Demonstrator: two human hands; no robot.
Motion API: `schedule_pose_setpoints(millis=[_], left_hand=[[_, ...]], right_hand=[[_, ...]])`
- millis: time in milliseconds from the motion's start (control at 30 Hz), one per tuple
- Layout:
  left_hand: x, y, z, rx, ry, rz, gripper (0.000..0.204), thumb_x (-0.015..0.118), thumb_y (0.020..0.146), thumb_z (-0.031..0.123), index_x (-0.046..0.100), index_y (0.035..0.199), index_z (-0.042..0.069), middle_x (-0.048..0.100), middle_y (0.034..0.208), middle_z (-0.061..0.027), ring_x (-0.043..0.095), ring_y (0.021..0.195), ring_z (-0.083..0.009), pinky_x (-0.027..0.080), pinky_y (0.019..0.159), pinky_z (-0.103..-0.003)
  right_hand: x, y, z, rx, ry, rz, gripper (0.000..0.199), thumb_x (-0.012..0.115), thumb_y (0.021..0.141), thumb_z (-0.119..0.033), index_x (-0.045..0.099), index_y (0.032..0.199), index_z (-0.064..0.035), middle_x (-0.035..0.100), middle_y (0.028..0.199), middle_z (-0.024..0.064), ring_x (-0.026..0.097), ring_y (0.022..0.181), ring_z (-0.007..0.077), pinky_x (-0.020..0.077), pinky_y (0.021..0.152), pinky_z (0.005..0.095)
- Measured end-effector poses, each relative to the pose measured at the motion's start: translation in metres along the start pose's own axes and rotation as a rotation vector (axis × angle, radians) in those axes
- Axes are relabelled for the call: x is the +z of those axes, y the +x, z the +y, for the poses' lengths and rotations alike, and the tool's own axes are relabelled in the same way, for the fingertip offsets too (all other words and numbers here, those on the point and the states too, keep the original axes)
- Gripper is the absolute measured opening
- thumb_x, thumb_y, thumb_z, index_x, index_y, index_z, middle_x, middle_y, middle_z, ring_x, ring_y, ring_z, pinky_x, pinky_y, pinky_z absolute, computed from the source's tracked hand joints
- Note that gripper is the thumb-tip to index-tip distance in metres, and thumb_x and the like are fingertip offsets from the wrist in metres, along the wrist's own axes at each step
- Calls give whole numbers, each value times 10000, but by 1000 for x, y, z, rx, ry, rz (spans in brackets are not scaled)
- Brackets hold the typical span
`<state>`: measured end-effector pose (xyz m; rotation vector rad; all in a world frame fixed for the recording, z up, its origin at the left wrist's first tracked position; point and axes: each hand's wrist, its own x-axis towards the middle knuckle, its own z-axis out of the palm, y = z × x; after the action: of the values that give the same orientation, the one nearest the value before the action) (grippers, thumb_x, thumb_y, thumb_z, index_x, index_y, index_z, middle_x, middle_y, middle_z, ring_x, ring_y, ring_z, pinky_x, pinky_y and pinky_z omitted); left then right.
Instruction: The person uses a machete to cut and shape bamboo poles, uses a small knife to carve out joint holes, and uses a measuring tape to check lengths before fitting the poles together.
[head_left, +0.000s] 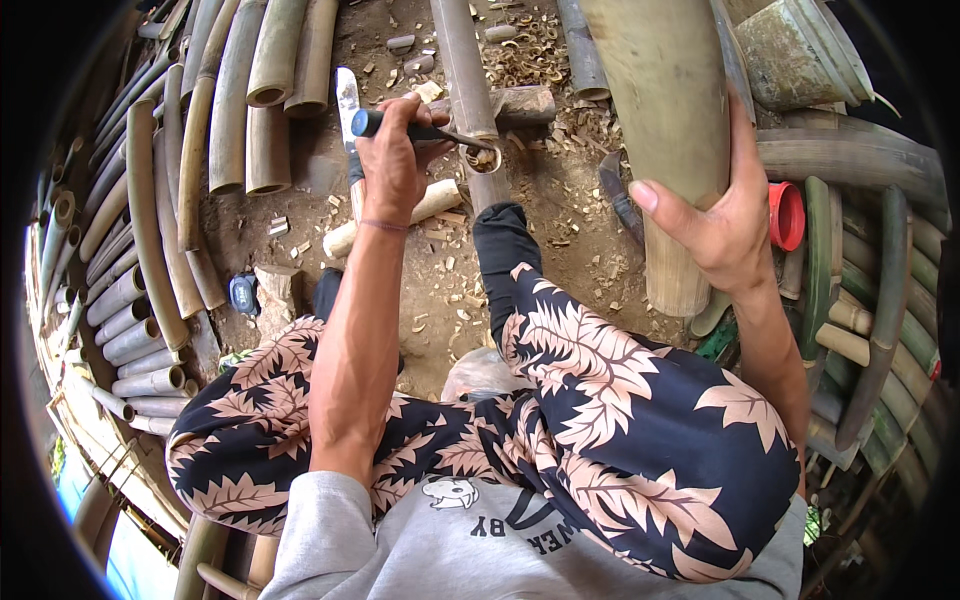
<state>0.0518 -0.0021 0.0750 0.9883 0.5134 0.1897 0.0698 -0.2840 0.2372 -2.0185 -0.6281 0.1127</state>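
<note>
My left hand (393,165) is closed round the blue and black handle of a chisel-like tool (368,123). Its thin dark shank reaches right, into the open end of a bamboo tube (460,70) where curled shavings show. A foot in a black sock (505,235) is close below that end, by another bamboo length (488,190). My right hand (710,225) grips a thick greenish-tan club-like piece (660,100), thumb across its near face. Whether it is bamboo or solid wood I cannot tell. Beside my left hand lies a knife with a long pale blade (348,105).
Bamboo tubes (270,60) are stacked along the left; cut green lengths (880,300) lie at the right. A curved dark blade (620,195), a short bamboo piece (435,200), a blue tape measure (243,293) and shavings lie on the dirt. A dirty bucket (800,55) and red cup-like thing (787,215) stand right.
</note>
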Motion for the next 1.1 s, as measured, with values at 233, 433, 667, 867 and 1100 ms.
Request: schedule_pose_setpoints(millis=[233, 433, 667, 867, 1100], left_hand=[[52, -16, -39, 515, 670, -115, 238, 706, 923, 248, 686, 893, 12, 678, 742, -43, 594, 662, -106, 483, 600, -254], [47, 6, -10, 917, 1234, -728, 303, 674, 876, 218, 675, 1130, 54, 672, 1167, -171, 625, 1068, -377, 500, 924, -435], [53, 8, -22, 415, 761, -816, 363, 756, 840, 334, 681, 1024, 30, 710, 916, -143, 665, 796, -224, 535, 766, -346], [26, -41, -37, 246, 407, 0, 264, 679, 884, 225, 617, 726, 23, 604, 663, -7, 554, 630, -86, 450, 591, -244], [73, 5, 6, 497, 1090, -430, 306, 684, 902, 201, 574, 1133, 33, 657, 957, -88, 643, 861, -204, 529, 813, -357]], right_hand=[[28, 18, 6, -441, -238, 71, 1033, 830, 647, -193, 281, 1516, -86, 604, 1230, 236, 673, 1014, 378, 567, 899, 441], [16, 9, 9, -317, -312, -65, 988, 820, 660, -179, 311, 1500, -71, 567, 1271, 263, 644, 1099, 383, 564, 924, 436], [18, -7, 34, 6, -182, -150, 995, 812, 673, -251, 300, 1502, -47, 555, 1329, 234, 621, 1148, 380, 511, 992, 454], [-10, -41, 41, 6, 80, 23, 976, 817, 710, -224, 287, 1495, 11, 525, 1358, 227, 558, 1232, 320, 449, 1043, 415], [-21, -86, 59, 228, 228, 88, 951, 802, 731, -198, 281, 1493, 28, 489, 1399, 184, 482, 1302, 260, 373, 1097, 379]])
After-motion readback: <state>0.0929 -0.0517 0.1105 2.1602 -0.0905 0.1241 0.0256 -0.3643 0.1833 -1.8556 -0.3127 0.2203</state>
